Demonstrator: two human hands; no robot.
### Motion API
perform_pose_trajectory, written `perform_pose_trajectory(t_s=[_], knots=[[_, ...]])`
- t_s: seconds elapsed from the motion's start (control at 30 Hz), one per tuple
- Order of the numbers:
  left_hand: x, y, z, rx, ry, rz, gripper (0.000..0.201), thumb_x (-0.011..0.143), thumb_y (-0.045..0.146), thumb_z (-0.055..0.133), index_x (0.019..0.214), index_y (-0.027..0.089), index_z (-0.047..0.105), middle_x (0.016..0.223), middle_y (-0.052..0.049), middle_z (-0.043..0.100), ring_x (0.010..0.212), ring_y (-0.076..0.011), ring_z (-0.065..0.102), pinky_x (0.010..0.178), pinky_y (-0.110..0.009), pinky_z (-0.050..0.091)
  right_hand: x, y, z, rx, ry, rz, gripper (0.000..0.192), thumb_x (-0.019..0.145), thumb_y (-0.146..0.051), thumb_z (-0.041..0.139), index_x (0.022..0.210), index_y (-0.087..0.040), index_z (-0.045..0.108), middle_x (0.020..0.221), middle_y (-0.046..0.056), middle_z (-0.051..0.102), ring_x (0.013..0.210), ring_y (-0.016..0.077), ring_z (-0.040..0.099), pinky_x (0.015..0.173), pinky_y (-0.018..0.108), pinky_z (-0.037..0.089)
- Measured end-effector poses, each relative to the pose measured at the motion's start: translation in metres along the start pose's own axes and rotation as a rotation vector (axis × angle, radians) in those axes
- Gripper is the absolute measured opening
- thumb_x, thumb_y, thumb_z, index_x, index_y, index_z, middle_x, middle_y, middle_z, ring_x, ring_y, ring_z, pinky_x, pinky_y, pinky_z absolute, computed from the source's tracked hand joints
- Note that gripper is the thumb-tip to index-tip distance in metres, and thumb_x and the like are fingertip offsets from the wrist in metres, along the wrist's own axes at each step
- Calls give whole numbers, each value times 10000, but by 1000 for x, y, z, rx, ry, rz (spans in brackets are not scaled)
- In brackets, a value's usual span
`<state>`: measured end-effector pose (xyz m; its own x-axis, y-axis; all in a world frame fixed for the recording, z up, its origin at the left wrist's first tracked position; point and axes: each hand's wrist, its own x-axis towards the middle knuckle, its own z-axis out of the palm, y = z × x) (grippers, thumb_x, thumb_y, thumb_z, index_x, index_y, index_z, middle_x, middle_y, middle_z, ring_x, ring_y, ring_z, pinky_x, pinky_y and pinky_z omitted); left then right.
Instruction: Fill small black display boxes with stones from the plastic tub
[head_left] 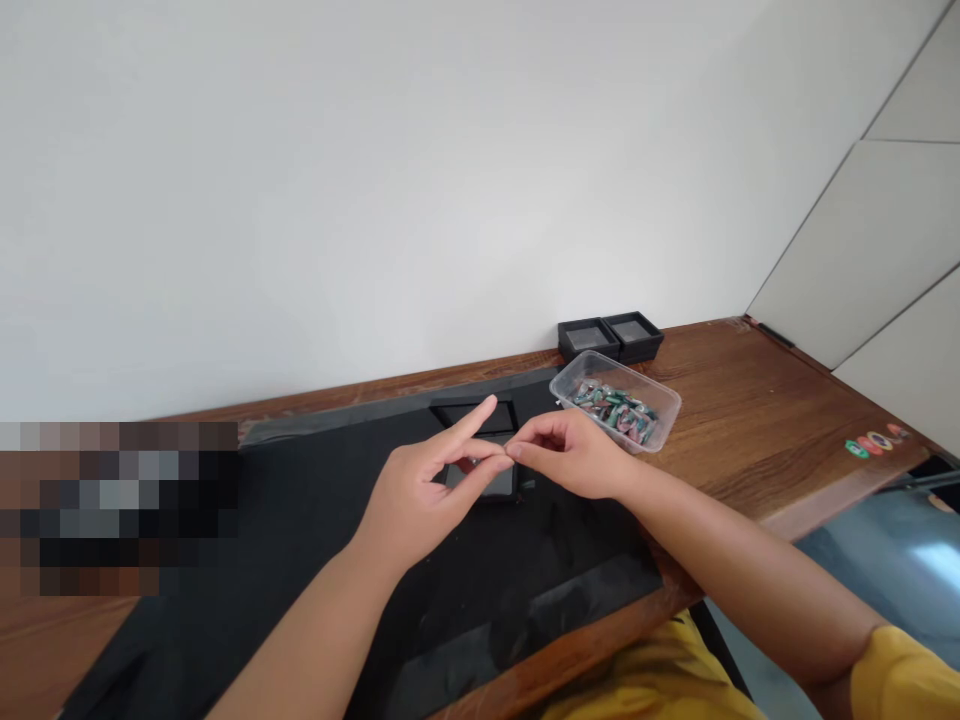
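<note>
Both hands meet above the open box (484,470) lying on the black mat (300,540). The left hand (420,495) has its fingers spread, forefinger raised, thumb and middle finger nearly closed; the right hand (570,455) is pinched narrow at the same point. Whatever sits between the fingertips is too small to identify, possibly a bead from the tub (616,400) right of the box. Risk: such a slight pinch, shared between two hands, could let the piece slip; it would fall onto the dark mat and be hard to find, or bounce toward the desk (765,420) edge. The two spare boxes (611,337) behind the tub stand well apart.
</note>
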<state>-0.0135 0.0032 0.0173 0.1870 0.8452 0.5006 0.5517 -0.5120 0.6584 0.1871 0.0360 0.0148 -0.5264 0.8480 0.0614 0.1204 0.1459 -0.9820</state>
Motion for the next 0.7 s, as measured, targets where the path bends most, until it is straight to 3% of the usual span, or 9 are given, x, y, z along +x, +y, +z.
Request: perform_pose_trajectory(t_s=[0.13, 0.43, 0.7], knots=[[1, 0, 0, -10, -7, 4, 480, 867, 409, 693, 1324, 262, 708, 822, 11, 833, 631, -167, 731, 590, -241, 578, 0, 2, 0, -12, 3, 8, 263, 887, -394, 676, 824, -142, 723, 607, -41, 524, 556, 82, 389, 536, 241, 301], [-1, 0, -1, -92, -16, 17, 513, 815, 462, 786, 1278, 252, 722, 870, -6, 841, 754, -199, 791, 775, -305, 650, 1, 2, -1, 65, -28, -12, 348, 886, -491, 677, 897, -149, 741, 721, 2, 642, 637, 107, 499, 622, 259, 405], [-1, -1, -2, -77, -20, 10, 468, 822, 456, 771, 1245, 257, 732, 900, -26, 841, 751, -211, 793, 785, -346, 663, 0, -3, -2, 71, -2, -4, 290, 894, -443, 673, 930, -164, 743, 740, -3, 665, 631, 101, 536, 588, 233, 423]])
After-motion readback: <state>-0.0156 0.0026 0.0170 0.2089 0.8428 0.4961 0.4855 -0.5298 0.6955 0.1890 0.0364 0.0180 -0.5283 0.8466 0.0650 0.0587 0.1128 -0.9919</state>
